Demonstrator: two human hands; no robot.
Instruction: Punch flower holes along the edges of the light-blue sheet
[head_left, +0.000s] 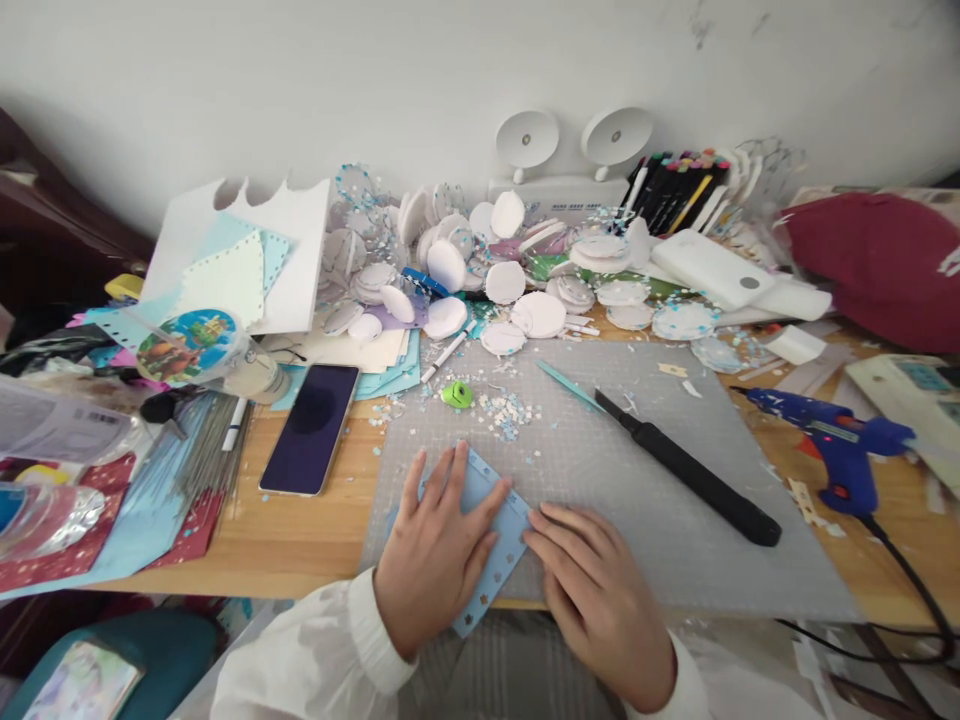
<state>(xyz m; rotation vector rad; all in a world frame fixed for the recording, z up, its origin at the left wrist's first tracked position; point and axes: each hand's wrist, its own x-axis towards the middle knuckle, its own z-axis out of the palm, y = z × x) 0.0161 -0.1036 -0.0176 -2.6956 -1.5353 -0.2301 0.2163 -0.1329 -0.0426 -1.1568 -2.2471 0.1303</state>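
Observation:
A light blue sheet of paper [498, 536], with punched flower-shaped holes along its edges, lies tilted at the front of the grey cutting mat [675, 470]. My left hand [439, 545] rests flat on it with the fingers spread, covering its left part. At the paper's right corner, the fingers of my right hand [592, 590] are bent and held together on the edge. Beyond the paper sit a green craft punch [457, 394] and a scatter of tiny white and blue punched pieces [510, 412]. A black-handled cutter knife [690, 470] lies right of them, its blade beside a teal strip [568, 384].
A phone [310, 430] lies left of the mat. Many white discs [446, 265] are heaped along the wall beneath a twin-head lamp [559, 185]. A blue glue gun [832, 435] with its cord is at right. A lidded cup [259, 370] and wire stems [217, 450] stand left.

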